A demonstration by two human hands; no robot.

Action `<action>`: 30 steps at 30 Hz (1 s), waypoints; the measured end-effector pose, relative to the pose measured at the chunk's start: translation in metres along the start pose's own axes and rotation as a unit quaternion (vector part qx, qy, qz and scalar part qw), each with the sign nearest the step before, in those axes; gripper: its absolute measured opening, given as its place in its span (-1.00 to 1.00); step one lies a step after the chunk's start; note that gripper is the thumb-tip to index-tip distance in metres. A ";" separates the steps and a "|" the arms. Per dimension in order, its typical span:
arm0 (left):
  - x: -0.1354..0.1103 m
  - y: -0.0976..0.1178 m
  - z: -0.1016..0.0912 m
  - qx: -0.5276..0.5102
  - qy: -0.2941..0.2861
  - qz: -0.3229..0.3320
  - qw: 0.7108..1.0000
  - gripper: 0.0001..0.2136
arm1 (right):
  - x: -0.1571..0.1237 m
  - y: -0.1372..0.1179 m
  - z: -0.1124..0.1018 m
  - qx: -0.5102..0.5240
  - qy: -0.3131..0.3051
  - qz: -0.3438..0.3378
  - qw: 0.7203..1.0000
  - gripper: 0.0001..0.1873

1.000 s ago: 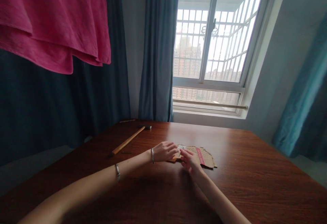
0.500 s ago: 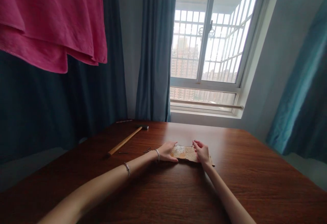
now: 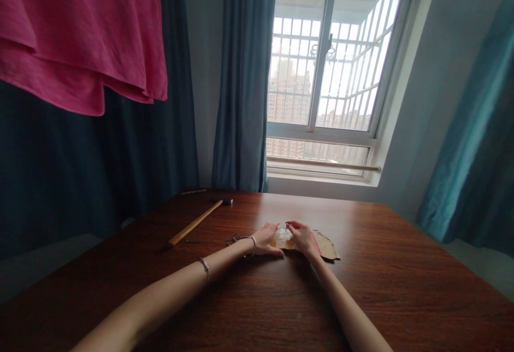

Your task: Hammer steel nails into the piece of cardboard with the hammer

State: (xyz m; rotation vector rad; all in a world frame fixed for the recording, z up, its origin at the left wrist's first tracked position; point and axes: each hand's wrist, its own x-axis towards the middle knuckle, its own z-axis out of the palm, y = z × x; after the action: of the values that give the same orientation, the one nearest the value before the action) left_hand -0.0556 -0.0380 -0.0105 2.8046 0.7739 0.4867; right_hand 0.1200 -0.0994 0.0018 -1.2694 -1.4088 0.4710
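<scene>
A flat tan cardboard piece (image 3: 326, 246) with small holes and a pink strip lies on the dark wooden table (image 3: 401, 298). My left hand (image 3: 268, 239) rests on its left end, fingers curled down against it. My right hand (image 3: 302, 238) sits over the middle of the piece, fingertips pinched together close to the left hand's fingertips. Whatever the pinch holds is too small to make out. Both wrists lie low over the tabletop.
A wooden-handled hammer (image 3: 195, 224) lies at the back left of the table, with a few loose nails (image 3: 233, 238) beside my left wrist. A pink cloth (image 3: 80, 36) hangs overhead at left. Blue curtains (image 3: 241, 79) and a barred window (image 3: 329, 73) stand behind the table.
My right hand has moved left from the piece's right part to meet the left hand over its left end. More of the cardboard's right side now shows.
</scene>
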 end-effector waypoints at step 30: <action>0.023 0.027 0.003 -0.248 0.166 -0.166 0.940 -0.74 | -0.013 -0.004 0.006 -0.183 -0.026 -0.046 0.982 -0.78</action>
State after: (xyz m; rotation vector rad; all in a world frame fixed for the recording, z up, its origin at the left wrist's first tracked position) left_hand -0.0233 -0.0492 -0.0001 2.1022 0.9998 0.9510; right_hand 0.1107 -0.1098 -0.0029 -1.4830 -1.6410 0.1865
